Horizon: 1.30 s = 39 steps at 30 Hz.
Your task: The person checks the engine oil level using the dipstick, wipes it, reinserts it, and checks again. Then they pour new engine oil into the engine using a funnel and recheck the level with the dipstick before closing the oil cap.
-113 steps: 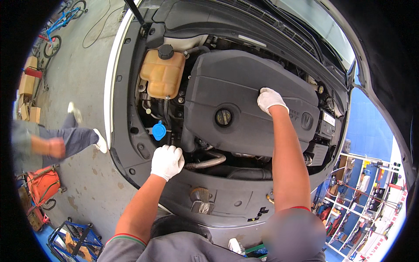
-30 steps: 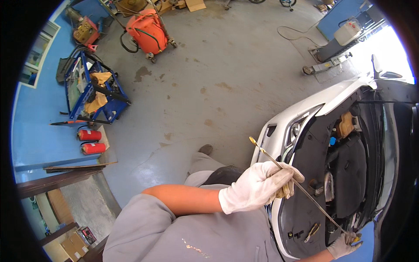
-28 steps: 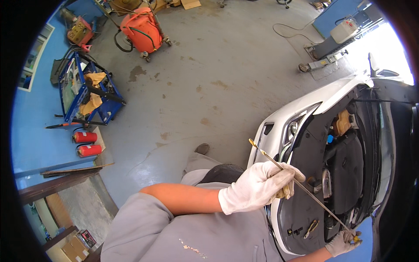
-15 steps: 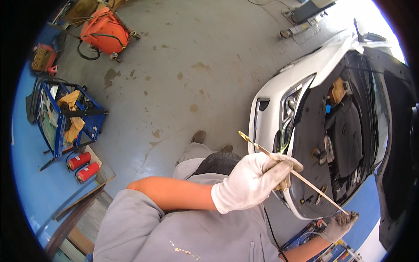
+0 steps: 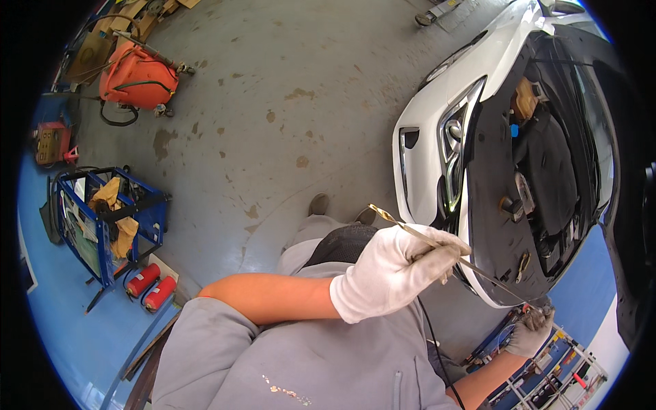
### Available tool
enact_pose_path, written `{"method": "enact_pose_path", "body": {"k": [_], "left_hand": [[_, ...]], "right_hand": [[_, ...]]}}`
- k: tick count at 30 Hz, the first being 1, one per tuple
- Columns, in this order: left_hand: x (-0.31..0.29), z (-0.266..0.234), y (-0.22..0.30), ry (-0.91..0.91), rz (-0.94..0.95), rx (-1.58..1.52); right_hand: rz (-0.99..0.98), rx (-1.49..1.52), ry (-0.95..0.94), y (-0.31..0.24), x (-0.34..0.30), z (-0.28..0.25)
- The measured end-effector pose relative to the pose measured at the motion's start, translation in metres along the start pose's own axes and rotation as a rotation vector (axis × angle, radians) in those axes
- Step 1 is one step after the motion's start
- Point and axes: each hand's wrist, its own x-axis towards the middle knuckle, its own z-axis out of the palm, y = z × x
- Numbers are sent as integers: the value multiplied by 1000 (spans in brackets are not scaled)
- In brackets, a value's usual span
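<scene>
The gloved left hand (image 5: pixel 393 270) pinches the long dipstick (image 5: pixel 451 253) midway while the right hand (image 5: pixel 529 331) grips its handle end, keeping it level away from the white car (image 5: pixel 427 130).

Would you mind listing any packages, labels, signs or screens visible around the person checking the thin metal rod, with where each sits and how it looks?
Cardboard boxes: top left edge by the wall, flat, brown, partly cut off.
Red box-shaped unit: far left on the floor, square, with a pale panel on its face; detail too small to tell.
Fire extinguishers: lower left on the floor, two red cylinders lying down; any labels are unreadable.
No signs or screens show.
</scene>
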Motion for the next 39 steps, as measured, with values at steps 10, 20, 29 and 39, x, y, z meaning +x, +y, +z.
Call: {"method": "enact_pose_path", "body": {"k": [10,20,29,39], "left_hand": [[8,6,-12,-26,-29,3],[25,40,-41,-91,3,151],[61,122,-98,-161,-135,221],[105,204,-169,-327,-254,306]], "right_hand": [[54,52,-88,-7,18,-41],[128,177,-83,2,53,-90],[121,252,76,-26,104,-174],[92,404,107,-73,131,-277]]}}
